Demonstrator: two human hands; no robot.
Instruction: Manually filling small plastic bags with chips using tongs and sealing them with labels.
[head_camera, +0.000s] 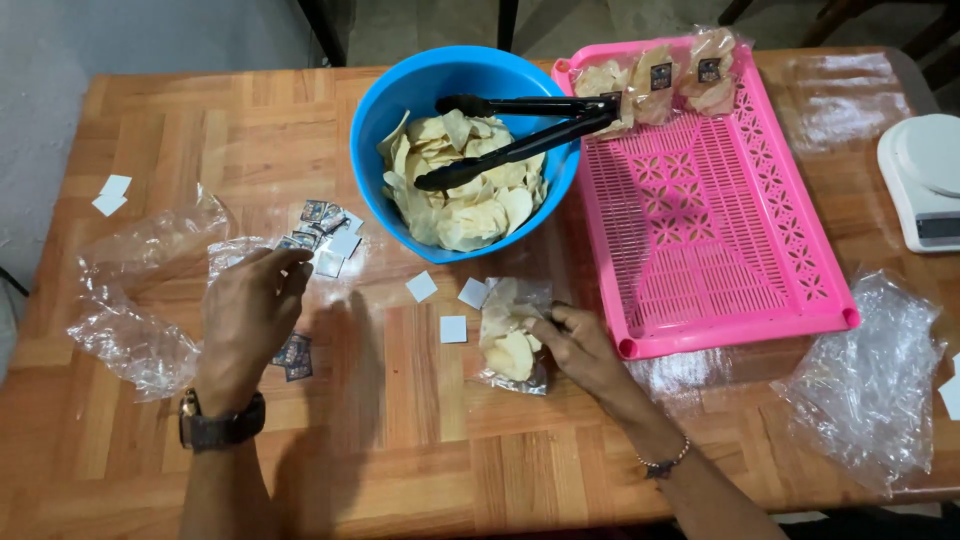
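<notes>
three filled clear bags lie in the pink plastic basket tray; the right hand pinches a fourth small clear bag of chips on the wooden table; the left hand, fingers curled, picks at small square sticker labels; the blue plastic bowl remains nearly full of chips.

Left hand palm-down, fingers curled and bunched at the tips, a dark watch on its wrist, right hand low and angled inward, fingers pinched together, a thin bracelet on its wrist, both forearms bare
</notes>
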